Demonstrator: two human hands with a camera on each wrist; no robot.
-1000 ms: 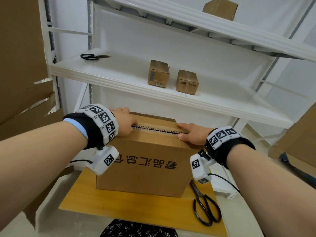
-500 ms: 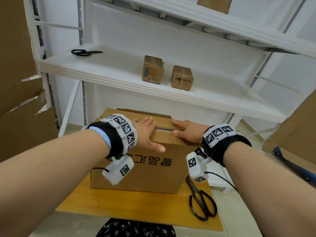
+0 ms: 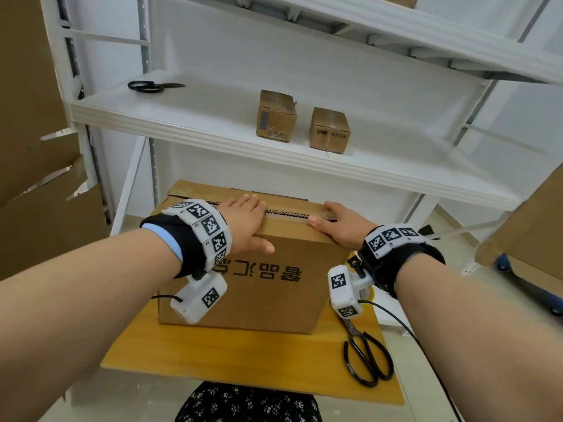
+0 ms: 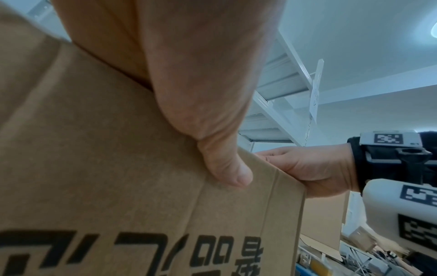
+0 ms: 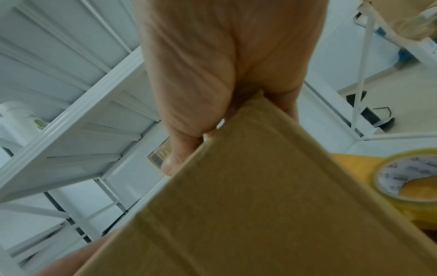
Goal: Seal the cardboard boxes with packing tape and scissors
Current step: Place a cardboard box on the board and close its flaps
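flaps pressed shut, untaped | left hand [image 3: 243, 222] and right hand [image 3: 338, 228] flat on box [image 3: 262, 287] top | tape roll [image 5: 409, 179], scissors [image 3: 367, 357] idle near table's right edge | seam possibly gapped

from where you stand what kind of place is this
Probably a packing or storage room: white metal shelving holding small cardboard boxes, flattened cardboard leaning at the side, and a roll of packing tape beside scissors.

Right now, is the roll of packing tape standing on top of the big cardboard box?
No, the tape roll lies on the wooden board beside the big cardboard box, as the right wrist view shows.
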